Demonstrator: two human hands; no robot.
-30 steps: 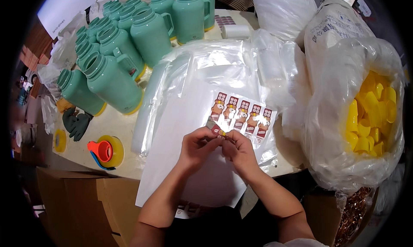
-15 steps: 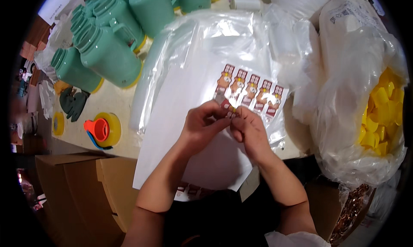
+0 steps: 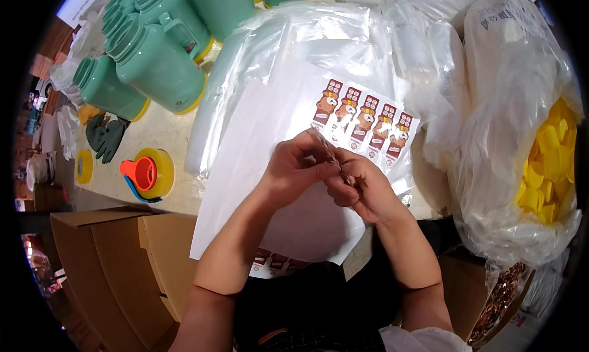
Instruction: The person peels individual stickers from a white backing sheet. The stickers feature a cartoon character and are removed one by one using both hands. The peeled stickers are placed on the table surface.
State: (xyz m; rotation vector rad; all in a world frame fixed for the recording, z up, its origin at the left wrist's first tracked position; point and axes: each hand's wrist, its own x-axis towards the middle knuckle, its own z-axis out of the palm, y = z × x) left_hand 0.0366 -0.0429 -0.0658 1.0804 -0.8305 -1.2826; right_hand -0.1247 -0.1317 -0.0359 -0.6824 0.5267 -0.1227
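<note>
My two forearms come up from the lower edge and meet over the middle of the bench. My left hand is curled, wrist bent inward, with thumb and forefinger pressed together at their tips. My right hand is curled opposite it, knuckles up, fingers folded in toward the palm. Between the two sets of fingertips I pinch a small sticker; it is nearly hidden by my fingers, so I cannot make out more than a sliver of it. Both hands are closed down tight on that bit, touching each other at the fingertips.

Under my hands lies a large white backing sheet, reaching to the near edge of the bench. Just beyond my fingertips, on the sheet's far part, sits a row of five stickers with brown bear figures, side by side. A second printed strip peeks out below the sheet's near edge.

Clear plastic bags lie spread across the bench beyond the sheet. To my left stand mint-green jugs with yellow bases, and nearer me a yellow tape roll with an orange dispenser. To my right a big plastic sack holds yellow caps. Brown cardboard boxes stand below the bench at my left.
</note>
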